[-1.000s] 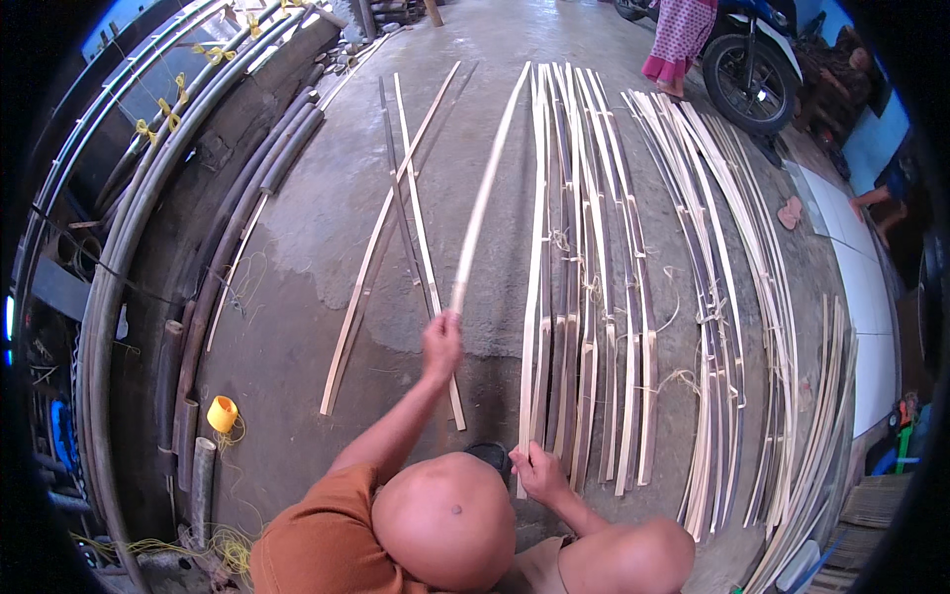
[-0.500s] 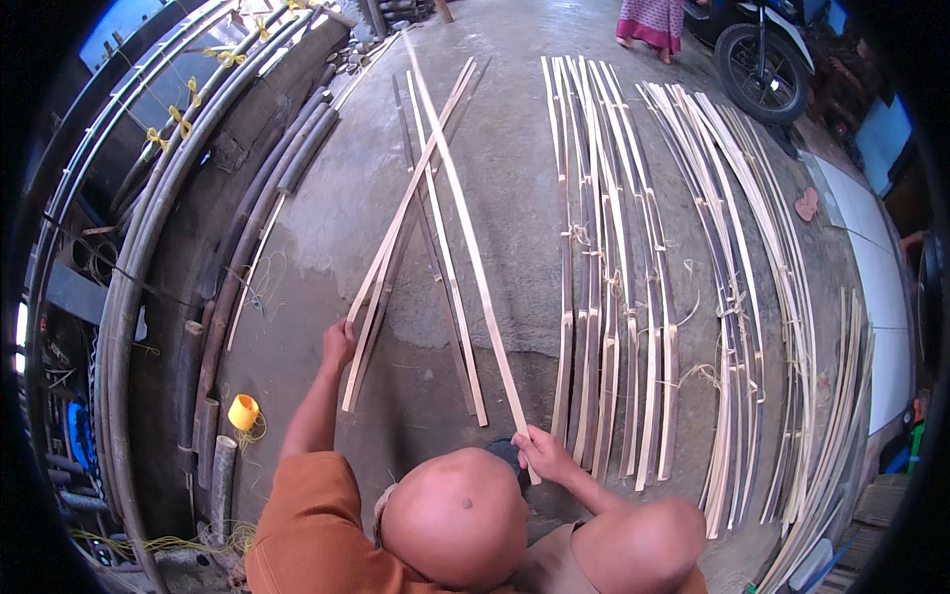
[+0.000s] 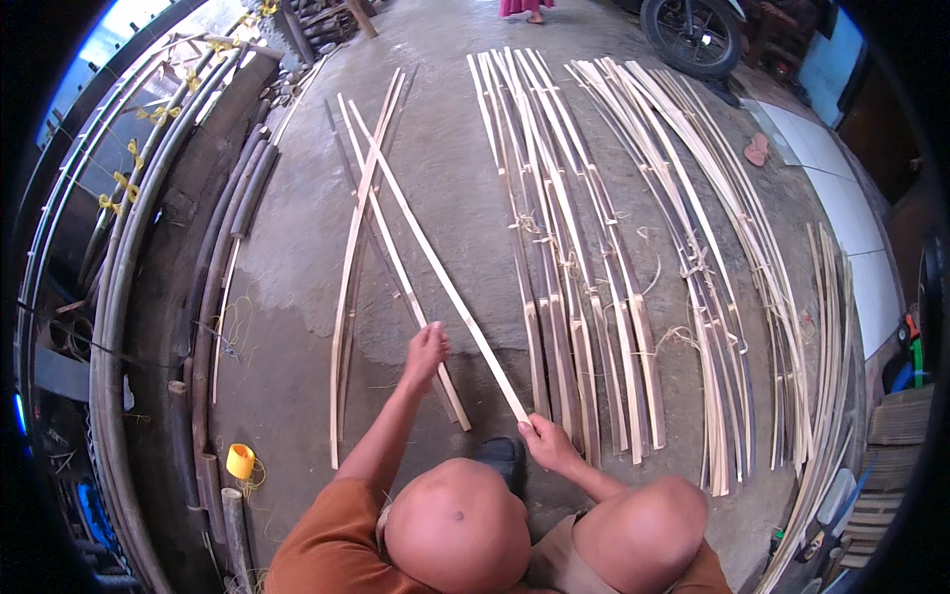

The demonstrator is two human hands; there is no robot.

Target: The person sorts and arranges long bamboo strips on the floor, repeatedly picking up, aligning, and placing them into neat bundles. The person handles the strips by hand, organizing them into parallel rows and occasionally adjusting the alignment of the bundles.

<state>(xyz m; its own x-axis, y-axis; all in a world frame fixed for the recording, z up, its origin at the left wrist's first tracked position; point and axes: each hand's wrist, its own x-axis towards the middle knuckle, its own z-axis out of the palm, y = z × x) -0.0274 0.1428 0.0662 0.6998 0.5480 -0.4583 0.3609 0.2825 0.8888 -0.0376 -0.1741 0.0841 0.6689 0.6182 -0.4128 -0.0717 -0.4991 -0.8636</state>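
Observation:
A long pale bamboo strip slants over the floor. My right hand pinches its near end, close to my knee. My left hand hovers at another pale strip, which runs behind it. The left fingers are curled together, and what they hold, if anything, is hidden. Farther left lies a pale strip, crossing the others at their far ends, with no hand on it. Darker strips lie among these.
Several tied bundles of bamboo strips lie to the right, with more strips beyond. Bamboo poles line the left side, near a yellow ring-shaped roll. A motorcycle wheel and a person's foot are at the back.
My left hand has let go of the leftmost strip and moved right to the middle one. My right hand still grips its strip's near end. The view has shifted to the right.

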